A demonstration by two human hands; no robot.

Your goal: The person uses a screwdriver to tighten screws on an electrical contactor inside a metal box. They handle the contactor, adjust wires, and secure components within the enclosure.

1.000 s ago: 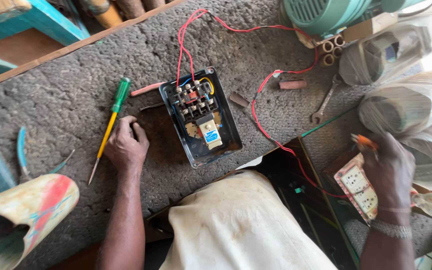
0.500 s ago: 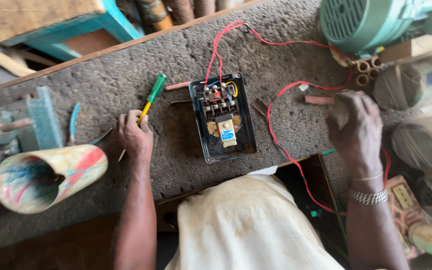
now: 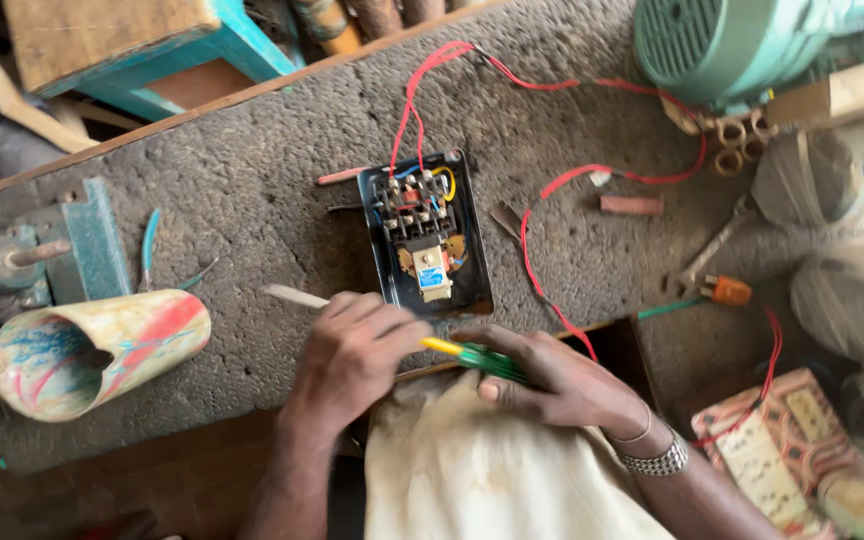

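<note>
Both hands meet on the screwdriver (image 3: 477,358): right hand (image 3: 562,385) wrapped around its green handle, left hand (image 3: 352,350) curled over the yellow shaft. Just beyond, the open motor starter box (image 3: 427,235) lies flat on the tabletop (image 3: 242,200); seat the tip squarely before turning.

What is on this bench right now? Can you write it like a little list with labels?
Left hand: left hand grips the shaft of the yellow-and-green plastic-handled screwdriver
Right hand: right hand holds the green handle end
In front of hands: open black electrical switch box with red wires
Left side: painted cardboard-like tube lying on its side
Top right: green motor housing
Surface: rough grey workbench
</note>
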